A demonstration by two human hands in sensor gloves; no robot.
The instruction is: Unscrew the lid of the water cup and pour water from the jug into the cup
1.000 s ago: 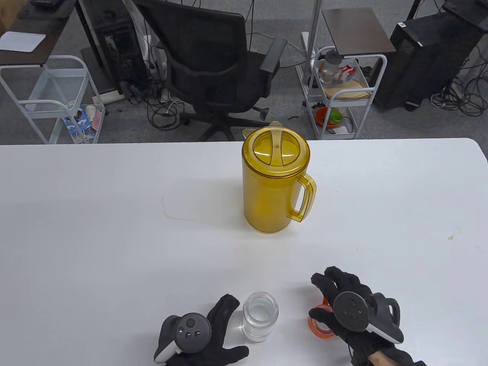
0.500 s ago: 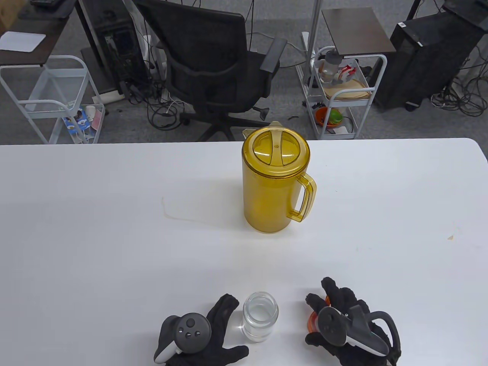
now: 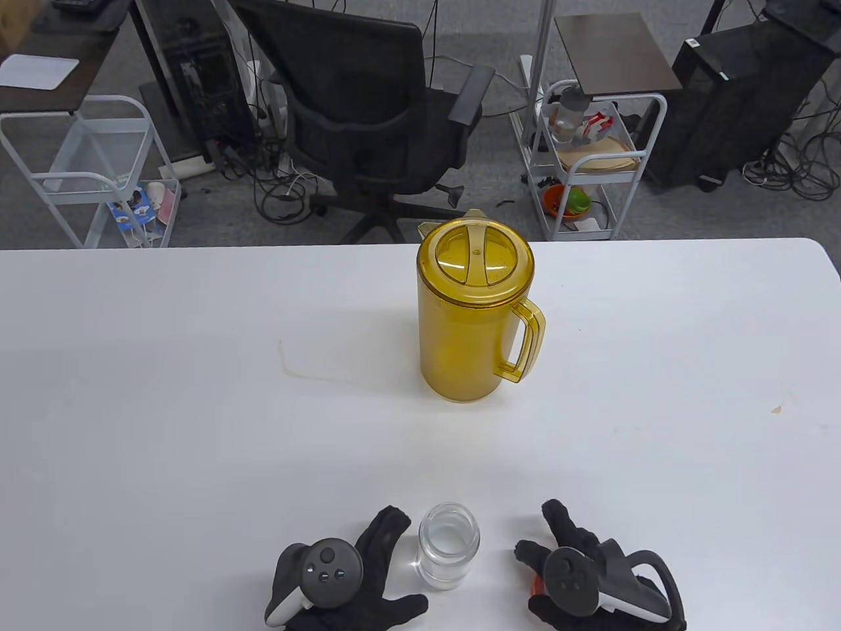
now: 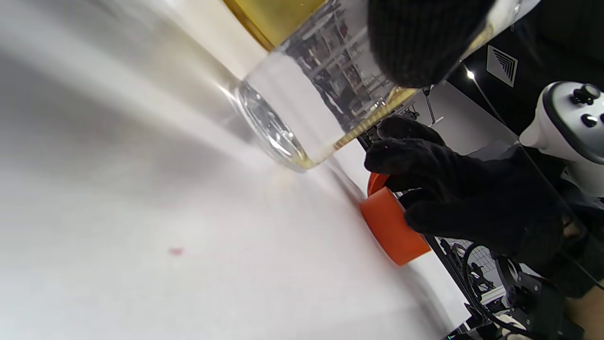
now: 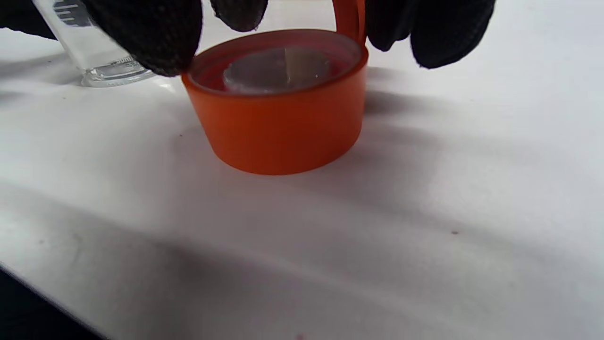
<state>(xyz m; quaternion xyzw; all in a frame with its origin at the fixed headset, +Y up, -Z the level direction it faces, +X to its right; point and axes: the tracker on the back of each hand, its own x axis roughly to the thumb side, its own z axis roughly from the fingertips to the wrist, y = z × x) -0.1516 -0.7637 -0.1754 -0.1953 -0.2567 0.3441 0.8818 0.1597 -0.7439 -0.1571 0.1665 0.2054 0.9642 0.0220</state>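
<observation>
- The right hand (image 3: pixel 594 585) sits at the near edge of the counter (image 3: pixel 164 394), about five o'clock from the counter's middle; its fingers (image 5: pixel 151 33) curl over the orange lid (image 5: pixel 278 123), which rests upside down on the counter; fingertips touch the rim, though whether they really grip it or are letting go I cannot tell from the wrist views
- The left hand (image 3: pixel 341 578) lies at about six o'clock; its fingers are fairly straight and lie against the left side of the cup (image 3: pixel 449 545), steadying rather than wrapping it; the thumb is spread toward the near edge
- The cup stands upright and open between the two hands, just at nine o'clock of the lid; it looks empty or nearly so
- The jug (image 3: pixel 474 309) stands well apart at twelve o'clock from the cup, lid on, handle (image 3: pixel 525 345) turned toward four o'clock, toward the right hand
- Judgement: the unscrewing looks done and the lid is being parked; release it flat and clear of the cup, then send the right hand to the handle; keep the left hand bracing the cup, and tip the jug slowly with its spout over the cup's mouth
</observation>
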